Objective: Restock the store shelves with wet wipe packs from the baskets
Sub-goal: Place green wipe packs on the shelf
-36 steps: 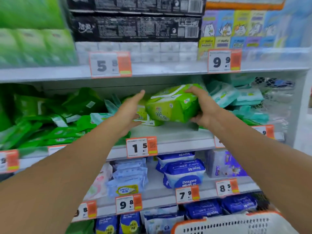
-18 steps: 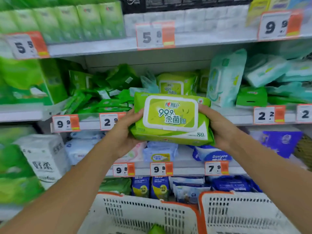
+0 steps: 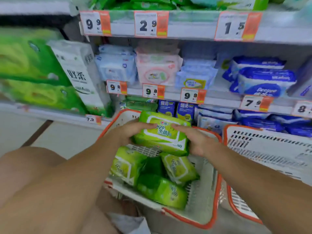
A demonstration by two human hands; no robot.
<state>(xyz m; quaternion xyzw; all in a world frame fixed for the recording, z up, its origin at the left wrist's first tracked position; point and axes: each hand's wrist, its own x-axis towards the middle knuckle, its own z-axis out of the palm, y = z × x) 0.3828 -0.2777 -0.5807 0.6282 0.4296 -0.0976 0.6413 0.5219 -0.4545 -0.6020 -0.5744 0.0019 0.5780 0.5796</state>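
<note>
- Spanning the gap between both hands, a lime-green soft plastic wet wipe pack (image 3: 163, 134) sits clamped: left hand (image 3: 133, 130) curled on its left end, right hand (image 3: 195, 141) on its right.
- White-framed flip lid faces up, long axis running hand to hand.
- Beneath the grip, a white orange-rimmed plastic basket (image 3: 215, 196) holds more green packs (image 3: 162, 191).

shelves (image 3: 194, 32) hold wipe packs (image 3: 263, 81); baskets (image 3: 217, 191) sit below.

Packs (image 3: 162, 191) in basket (image 3: 214, 200), below shelves (image 3: 185, 31)
</note>
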